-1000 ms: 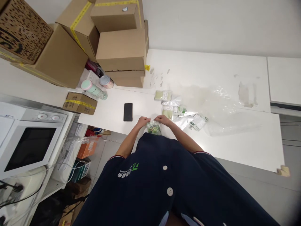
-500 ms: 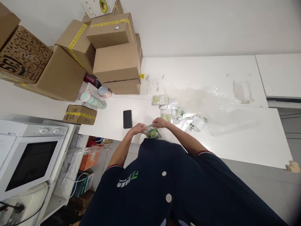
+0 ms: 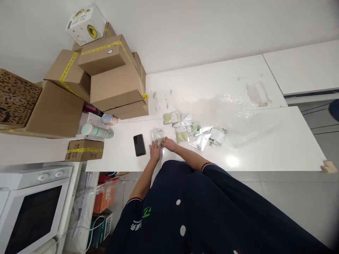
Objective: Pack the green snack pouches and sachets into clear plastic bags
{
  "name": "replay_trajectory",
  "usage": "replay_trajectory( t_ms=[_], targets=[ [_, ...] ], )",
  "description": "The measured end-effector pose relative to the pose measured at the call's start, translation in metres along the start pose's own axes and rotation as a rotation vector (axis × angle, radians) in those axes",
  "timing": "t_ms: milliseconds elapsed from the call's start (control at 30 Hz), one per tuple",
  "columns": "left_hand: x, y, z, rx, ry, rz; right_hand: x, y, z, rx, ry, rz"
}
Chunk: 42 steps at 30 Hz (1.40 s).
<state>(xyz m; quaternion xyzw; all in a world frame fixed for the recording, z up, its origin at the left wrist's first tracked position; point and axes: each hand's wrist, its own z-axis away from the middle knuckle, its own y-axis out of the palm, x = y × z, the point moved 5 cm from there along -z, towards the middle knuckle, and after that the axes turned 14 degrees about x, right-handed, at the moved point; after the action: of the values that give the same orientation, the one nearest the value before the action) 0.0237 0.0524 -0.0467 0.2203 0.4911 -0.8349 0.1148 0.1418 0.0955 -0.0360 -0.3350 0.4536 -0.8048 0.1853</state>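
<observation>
A small clear plastic packet (image 3: 157, 134) with pale green printing lies flat on the white table in front of me. My left hand (image 3: 155, 151) rests on its near edge with fingers stretched out and slightly apart. At the near right corner, my right hand (image 3: 168, 144) has its fingers curled and pressed together on the edge of the packet. What is inside the packet is too blurred to tell. Just right of my hands lie a green pouch (image 3: 181, 136), a second green pouch (image 3: 171, 117) and a silver foil pouch (image 3: 200, 140).
A black phone (image 3: 139, 145) lies left of my hands. Cardboard boxes (image 3: 116, 86) are stacked at the back left, near a mint bottle (image 3: 97, 131) and a lidded tub (image 3: 109, 119). Clear plastic film (image 3: 246, 130) spreads over the right side. A microwave (image 3: 34, 208) stands lower left.
Both hands have moved forward, away from my body, with the packet. It was held up at the table's front edge and now lies flat on the tabletop. The camera view has shifted and turned.
</observation>
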Motion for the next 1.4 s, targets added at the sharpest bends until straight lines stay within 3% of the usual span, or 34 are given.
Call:
replay_trajectory(
  t_ms=[167, 267, 333, 400, 500, 600, 733, 767, 833, 933, 1000, 1033, 1100, 1200, 1300, 1400],
  targets=[
    [-0.001, 0.018, 0.004, -0.011, 0.014, -0.028, 0.007, 0.008, 0.019, 0.059, -0.106, -0.208],
    [0.004, 0.012, -0.002, 0.009, 0.043, -0.012, -0.023, -0.002, 0.055, -0.006, -0.042, -0.515],
    [0.007, 0.005, -0.008, -0.003, 0.035, -0.005, -0.07, -0.013, 0.094, -0.198, 0.22, -0.673],
    [0.008, -0.002, -0.016, -0.016, 0.016, 0.0, -0.126, -0.025, 0.147, -0.444, 0.587, -0.7],
    [0.004, -0.012, -0.026, -0.028, -0.005, 0.027, -0.193, -0.038, 0.229, -0.675, 1.06, -0.428],
    [0.001, -0.019, -0.032, -0.017, -0.009, 0.066, -0.236, -0.039, 0.282, -0.607, 1.273, -0.244],
    [-0.001, -0.029, -0.027, -0.018, -0.034, 0.068, -0.264, -0.041, 0.31, -0.417, 1.314, -0.34],
    [-0.004, -0.031, -0.023, -0.039, -0.035, 0.074, -0.265, -0.046, 0.314, -0.444, 1.316, -0.387],
    [-0.017, -0.036, -0.016, -0.103, -0.014, 0.116, -0.258, -0.062, 0.316, -0.622, 1.239, -0.488],
    [-0.054, -0.038, -0.009, -0.153, 0.038, 0.313, -0.221, -0.089, 0.303, -0.964, 0.916, -0.601],
    [-0.084, -0.033, -0.01, -0.061, 0.067, 0.581, -0.185, -0.099, 0.284, -1.038, 0.733, -0.588],
    [-0.098, -0.029, -0.011, 0.033, 0.072, 0.762, -0.164, -0.1, 0.271, -1.01, 0.661, -0.545],
    [-0.122, -0.021, -0.013, 0.293, 0.095, 1.121, -0.122, -0.097, 0.237, -0.831, 0.498, -0.405],
    [-0.128, -0.024, -0.012, 0.485, 0.095, 1.407, -0.072, -0.07, 0.192, -0.509, 0.303, -0.209],
    [-0.099, -0.024, -0.014, 0.465, -0.051, 1.461, -0.051, -0.034, 0.169, -0.338, 0.224, -0.13],
    [-0.062, -0.013, -0.017, 0.321, -0.285, 1.457, -0.048, -0.003, 0.16, -0.195, 0.177, -0.145]
  ],
)
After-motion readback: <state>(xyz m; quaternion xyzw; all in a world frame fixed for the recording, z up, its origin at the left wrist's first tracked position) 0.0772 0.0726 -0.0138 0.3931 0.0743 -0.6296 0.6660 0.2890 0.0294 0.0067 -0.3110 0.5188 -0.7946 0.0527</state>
